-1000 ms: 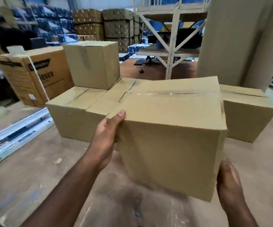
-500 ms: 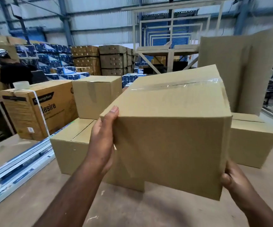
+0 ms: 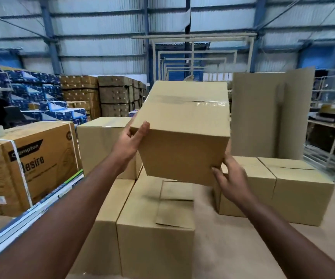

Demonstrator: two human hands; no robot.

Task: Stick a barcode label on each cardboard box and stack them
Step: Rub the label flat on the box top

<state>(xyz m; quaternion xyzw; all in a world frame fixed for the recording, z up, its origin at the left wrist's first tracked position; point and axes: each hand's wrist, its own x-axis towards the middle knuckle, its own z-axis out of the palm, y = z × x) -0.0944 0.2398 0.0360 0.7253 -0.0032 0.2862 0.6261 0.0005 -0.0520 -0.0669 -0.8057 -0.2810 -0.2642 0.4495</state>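
Both hands, left hand [image 3: 129, 143] and right hand [image 3: 231, 178], grip the taped brown cardboard box [image 3: 184, 133] aloft, tilted above the lower brown cartons [image 3: 154, 224]; held only at opposite corners, it could slip.

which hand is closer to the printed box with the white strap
Left. The left hand grips the lifted box on the side toward the printed box; the right hand holds its far lower corner.
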